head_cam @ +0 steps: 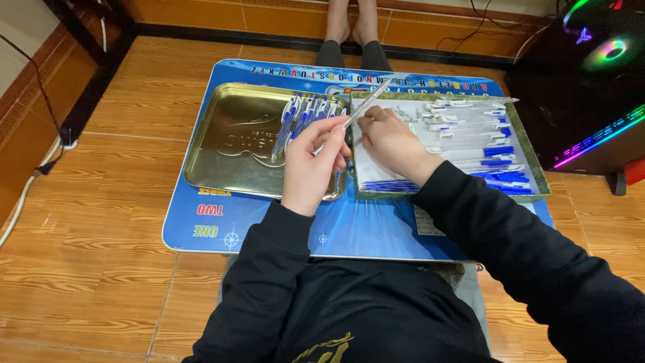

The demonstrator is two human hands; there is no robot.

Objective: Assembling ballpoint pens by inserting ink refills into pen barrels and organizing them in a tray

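Observation:
My left hand (310, 161) holds a clear pen barrel (366, 104) that points up and to the right, over the inner edge of a gold metal tray (225, 138). Several assembled blue-and-white pens (306, 114) lie in that tray's far right part. My right hand (393, 142) reaches into a green-rimmed tray (531, 168) with its fingertips pinched at small parts near the tray's far left corner; what they hold is too small to tell. Clear barrels, white parts and blue pen caps (500, 168) fill that tray, and blue refills (390, 185) lie at its near left.
Both trays sit on a low blue table (222, 222) with printed letters, on a wooden-tile floor. My legs stretch under it, feet at the far wall. A black computer case with coloured lights (591, 87) stands at right. Cables run along the left wall.

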